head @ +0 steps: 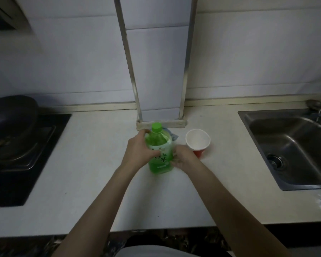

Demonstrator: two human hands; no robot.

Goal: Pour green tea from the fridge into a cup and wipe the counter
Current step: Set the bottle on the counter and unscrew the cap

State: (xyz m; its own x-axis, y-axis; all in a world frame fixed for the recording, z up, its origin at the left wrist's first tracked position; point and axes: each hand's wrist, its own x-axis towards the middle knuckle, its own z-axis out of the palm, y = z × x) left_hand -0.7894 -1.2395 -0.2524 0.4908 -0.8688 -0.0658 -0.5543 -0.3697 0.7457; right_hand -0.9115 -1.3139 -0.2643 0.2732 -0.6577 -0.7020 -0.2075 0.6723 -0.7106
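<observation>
Both my hands on the one green tea bottle, centre of the frame.

My left hand [139, 151] curls its fingers [146, 131] round the left shoulder of the green tea bottle [158, 141], and my right hand [183, 158] wraps narrowly round the label on its right side. Both forearms reach in from the bottom of the frame and meet at the bottle. It stands upright on the white tabletop [100, 182] with its green cap [156, 127] on. One red cup [197, 140] with a white inside stands just right of it, mouth up. One bluish cloth [173, 135] lies behind the bottle. There is one sink [295, 145] at the right and one stove [26, 154] with one dark pan [11, 115] at the left.
</observation>
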